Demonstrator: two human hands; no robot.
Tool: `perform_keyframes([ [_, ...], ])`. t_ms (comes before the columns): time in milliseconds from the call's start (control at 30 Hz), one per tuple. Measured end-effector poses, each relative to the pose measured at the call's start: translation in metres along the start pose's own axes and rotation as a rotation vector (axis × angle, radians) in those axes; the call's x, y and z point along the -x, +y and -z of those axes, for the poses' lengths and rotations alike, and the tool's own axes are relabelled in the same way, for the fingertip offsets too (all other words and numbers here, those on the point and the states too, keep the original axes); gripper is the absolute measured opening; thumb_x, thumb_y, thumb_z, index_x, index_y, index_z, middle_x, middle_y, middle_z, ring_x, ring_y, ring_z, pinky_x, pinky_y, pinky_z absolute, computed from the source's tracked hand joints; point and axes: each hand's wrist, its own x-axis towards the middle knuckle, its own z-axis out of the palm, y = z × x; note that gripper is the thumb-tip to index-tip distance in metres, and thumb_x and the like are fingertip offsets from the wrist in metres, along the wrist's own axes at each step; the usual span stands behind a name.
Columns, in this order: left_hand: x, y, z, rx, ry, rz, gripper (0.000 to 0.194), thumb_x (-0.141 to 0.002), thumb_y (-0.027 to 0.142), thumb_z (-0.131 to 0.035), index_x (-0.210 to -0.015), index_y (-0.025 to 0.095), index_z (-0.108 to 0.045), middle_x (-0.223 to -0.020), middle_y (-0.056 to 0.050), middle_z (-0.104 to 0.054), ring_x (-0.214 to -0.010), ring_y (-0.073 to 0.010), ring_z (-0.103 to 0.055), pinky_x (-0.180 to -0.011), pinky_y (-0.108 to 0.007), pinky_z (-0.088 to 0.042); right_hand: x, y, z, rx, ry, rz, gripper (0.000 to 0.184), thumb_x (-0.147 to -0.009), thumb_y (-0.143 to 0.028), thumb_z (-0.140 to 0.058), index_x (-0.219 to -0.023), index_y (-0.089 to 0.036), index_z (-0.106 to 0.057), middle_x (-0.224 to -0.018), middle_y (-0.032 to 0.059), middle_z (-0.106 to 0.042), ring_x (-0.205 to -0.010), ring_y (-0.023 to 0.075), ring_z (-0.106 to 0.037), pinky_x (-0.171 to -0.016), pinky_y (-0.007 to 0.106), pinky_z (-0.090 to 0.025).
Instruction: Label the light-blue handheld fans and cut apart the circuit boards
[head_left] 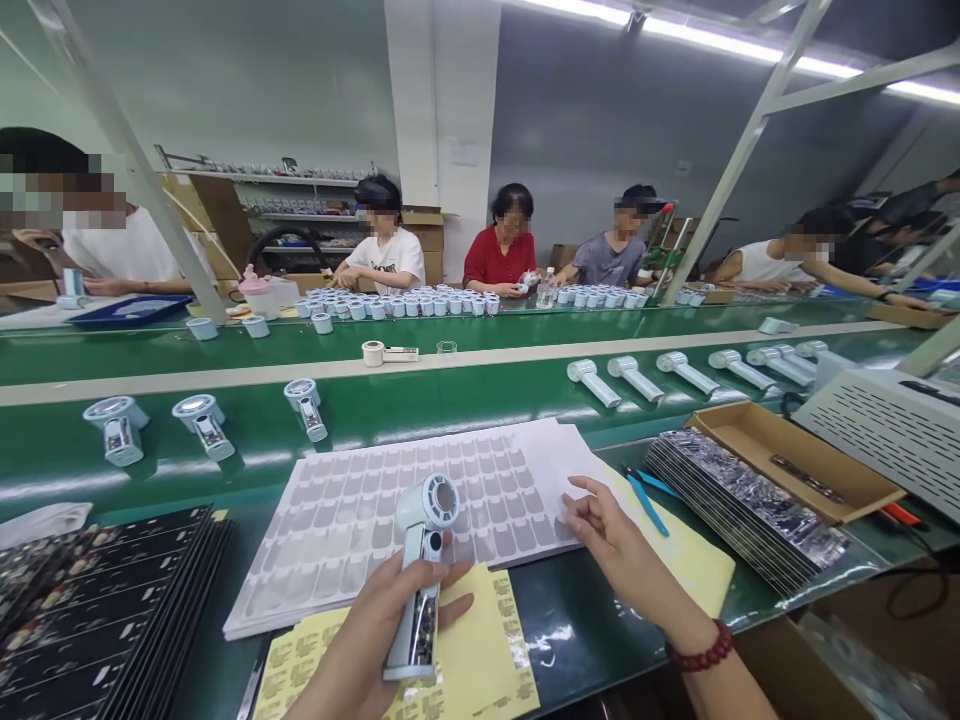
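My left hand (394, 620) is wrapped round the handle of a pale blue handheld fan (420, 560). Its round head points up, and the open side of the handle shows a circuit board. Below the fan lies a white sheet of grey stickers (330, 520), most of them in rows. Over the sheet's right edge is my right hand (611, 535), fingers apart and slightly bent, with nothing visible in them; whether the fingertips touch the paper I cannot tell. Yellow label sheets (480, 640) lie under my left hand.
Stacked black circuit panels (120, 600) stand at left, more panels (739, 510) at right beside a cardboard tray (795, 460). Blue tweezers (649, 505) lie on yellow paper. Several fans (304, 405) rest along the green conveyor (465, 400). Co-workers (502, 245) sit opposite.
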Motion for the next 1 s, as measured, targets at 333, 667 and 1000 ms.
perform_keyframes([
  [333, -0.001, 0.010, 0.007, 0.200, -0.005, 0.041, 0.018, -0.086, 0.003, -0.061, -0.102, 0.002, -0.068, -0.103, -0.022, -0.075, -0.082, -0.0277, -0.076, -0.070, -0.036, -0.066, 0.034, -0.070, -0.042, -0.377, 0.072, -0.067, 0.045, -0.080, -0.038, -0.077, -0.115, -0.025, -0.054, -0.083, 0.0026, -0.070, -0.114, 0.0308, -0.069, -0.090, 0.044, -0.058],
  [667, 0.022, 0.019, 0.008, 0.716, 0.132, 0.222, 0.018, -0.100, 0.019, -0.047, -0.093, 0.008, -0.059, -0.070, -0.003, -0.059, -0.043, -0.0069, -0.058, -0.043, -0.014, -0.053, 0.066, -0.136, -0.118, -0.622, -0.291, -0.289, 0.045, -0.064, -0.015, -0.077, -0.105, -0.024, -0.059, -0.072, -0.0015, -0.077, -0.125, 0.0289, -0.064, -0.110, 0.048, -0.044],
  [1000, 0.023, 0.018, 0.021, 0.761, 0.126, 0.101, 0.013, -0.097, 0.016, -0.052, -0.089, 0.009, -0.059, -0.070, -0.003, -0.059, -0.049, -0.0085, -0.061, -0.048, -0.017, -0.056, 0.063, -0.147, -0.134, -0.564, -0.332, -0.298, 0.039, -0.066, -0.014, -0.073, -0.101, -0.024, -0.060, -0.072, -0.0020, -0.076, -0.127, 0.0264, -0.062, -0.109, 0.045, -0.048],
])
